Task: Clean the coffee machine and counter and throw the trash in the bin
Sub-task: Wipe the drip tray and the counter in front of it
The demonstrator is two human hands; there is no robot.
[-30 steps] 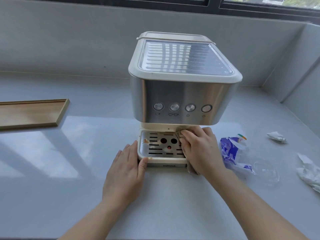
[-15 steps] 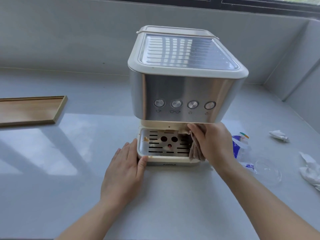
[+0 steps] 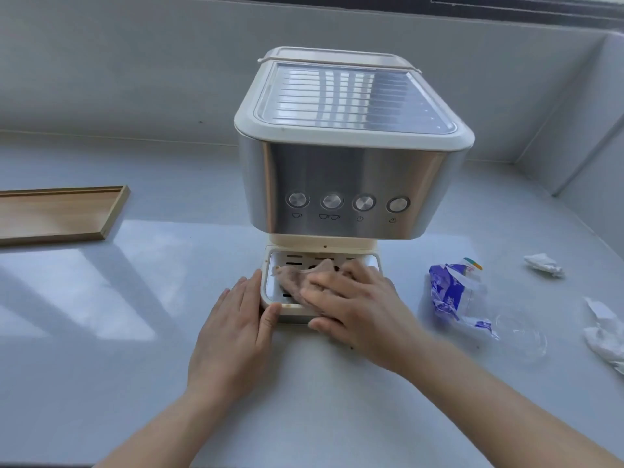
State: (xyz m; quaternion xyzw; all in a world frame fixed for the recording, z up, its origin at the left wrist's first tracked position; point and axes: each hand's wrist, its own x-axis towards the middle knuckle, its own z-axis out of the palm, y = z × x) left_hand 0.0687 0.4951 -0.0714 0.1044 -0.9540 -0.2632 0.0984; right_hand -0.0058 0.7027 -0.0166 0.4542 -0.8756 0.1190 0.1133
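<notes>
Two bare forearms came in from the bottom of the view, the left forearm from the lower middle and the right forearm from the lower right, angling inward so the hands lay close together. The left hand rested flat, palm down, fingers straight and together, its thumb touching the front left corner of the drip tray. The right hand, slightly blurred, was spread palm down with fingers pointing left, pressing a cloth beneath them.

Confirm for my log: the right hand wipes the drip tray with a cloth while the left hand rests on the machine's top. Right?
No. The head view shows the left hand on the counter against the left edge of the drip tray; the rest holds.
</notes>
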